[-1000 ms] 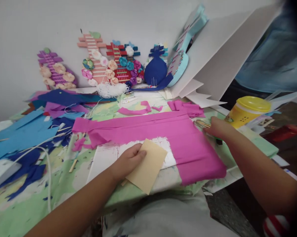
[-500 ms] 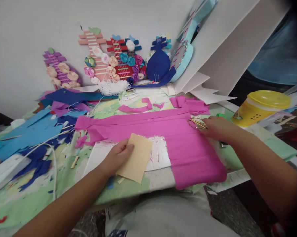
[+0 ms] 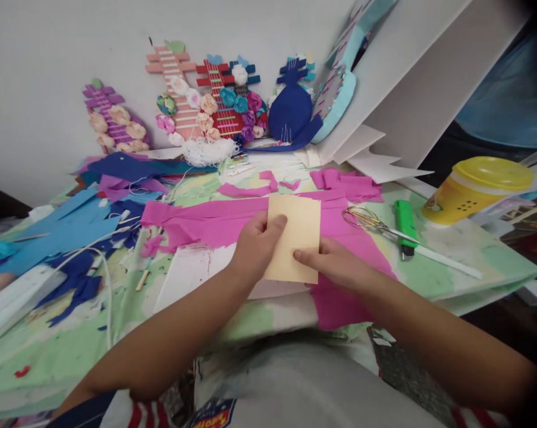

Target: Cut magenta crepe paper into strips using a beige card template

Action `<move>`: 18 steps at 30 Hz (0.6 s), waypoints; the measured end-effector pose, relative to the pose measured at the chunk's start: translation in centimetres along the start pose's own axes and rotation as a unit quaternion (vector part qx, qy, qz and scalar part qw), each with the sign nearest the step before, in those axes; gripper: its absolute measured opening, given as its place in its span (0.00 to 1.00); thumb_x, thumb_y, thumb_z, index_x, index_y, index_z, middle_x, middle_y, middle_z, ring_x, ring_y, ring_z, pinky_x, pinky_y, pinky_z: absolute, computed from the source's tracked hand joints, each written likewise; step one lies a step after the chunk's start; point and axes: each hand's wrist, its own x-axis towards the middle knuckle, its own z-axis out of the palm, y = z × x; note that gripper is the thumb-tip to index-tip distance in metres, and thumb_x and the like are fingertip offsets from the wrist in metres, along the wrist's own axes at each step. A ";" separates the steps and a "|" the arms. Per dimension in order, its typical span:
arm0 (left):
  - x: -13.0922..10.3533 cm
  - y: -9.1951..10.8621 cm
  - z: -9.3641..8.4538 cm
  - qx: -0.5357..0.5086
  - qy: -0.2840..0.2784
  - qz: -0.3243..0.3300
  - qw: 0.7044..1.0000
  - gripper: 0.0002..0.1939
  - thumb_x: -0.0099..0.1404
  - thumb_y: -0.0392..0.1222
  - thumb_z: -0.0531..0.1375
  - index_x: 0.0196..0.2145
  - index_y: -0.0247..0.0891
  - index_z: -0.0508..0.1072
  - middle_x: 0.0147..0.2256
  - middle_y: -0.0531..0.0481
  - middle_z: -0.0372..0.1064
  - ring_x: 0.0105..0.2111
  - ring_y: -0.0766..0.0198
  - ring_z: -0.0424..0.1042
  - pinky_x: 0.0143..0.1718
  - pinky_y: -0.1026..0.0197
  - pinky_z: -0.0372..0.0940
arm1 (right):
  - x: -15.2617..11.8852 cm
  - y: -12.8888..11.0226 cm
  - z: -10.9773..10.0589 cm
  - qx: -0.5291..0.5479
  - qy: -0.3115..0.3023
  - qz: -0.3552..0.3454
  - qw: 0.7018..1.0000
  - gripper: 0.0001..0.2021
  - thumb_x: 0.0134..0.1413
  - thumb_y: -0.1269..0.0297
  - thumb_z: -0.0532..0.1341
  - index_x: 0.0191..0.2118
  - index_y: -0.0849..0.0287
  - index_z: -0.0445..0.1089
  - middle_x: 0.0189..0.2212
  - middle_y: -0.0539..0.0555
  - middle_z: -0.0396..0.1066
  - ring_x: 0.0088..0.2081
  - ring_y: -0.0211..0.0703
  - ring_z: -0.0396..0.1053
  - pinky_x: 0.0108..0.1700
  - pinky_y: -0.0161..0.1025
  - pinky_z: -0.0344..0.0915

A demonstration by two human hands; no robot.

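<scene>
A cream rectangular card [image 3: 295, 229] is held up over the table between my two hands. My left hand [image 3: 256, 246] grips its left side, thumb on the front. At its lower right edge, my right hand [image 3: 335, 261] pinches it with the thumb in front. Behind and below the card lies pink crepe paper [image 3: 206, 221], partly over a white board [image 3: 179, 276]. Gold-handled scissors [image 3: 361, 217] rest at the right on the pink paper's edge, beside a green lighter [image 3: 405, 221].
A yellow-lidded cup [image 3: 477, 190] stands at the right. Blue paper [image 3: 78, 223], a white power strip [image 3: 22, 303] and its cable are at the left. Decorated paper instruments [image 3: 290, 113] lean on the back wall, with white string [image 3: 208, 152] before them.
My right hand has left the scissors on the table and now holds the card. My left hand has moved up and right with the card, turning it more upright.
</scene>
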 end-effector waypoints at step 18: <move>-2.2 -5.8 -2.8 0.504 -0.196 0.218 0.813 0.32 0.58 0.58 0.49 0.52 0.30 0.58 0.52 0.34 0.54 0.52 0.46 0.52 0.51 0.46 0.45 | -1.8 0.2 2.3 -0.574 0.206 -0.002 0.793 0.24 0.51 0.66 0.45 0.55 0.64 0.50 0.25 0.56 0.69 0.25 0.44 0.65 0.24 0.35 0.54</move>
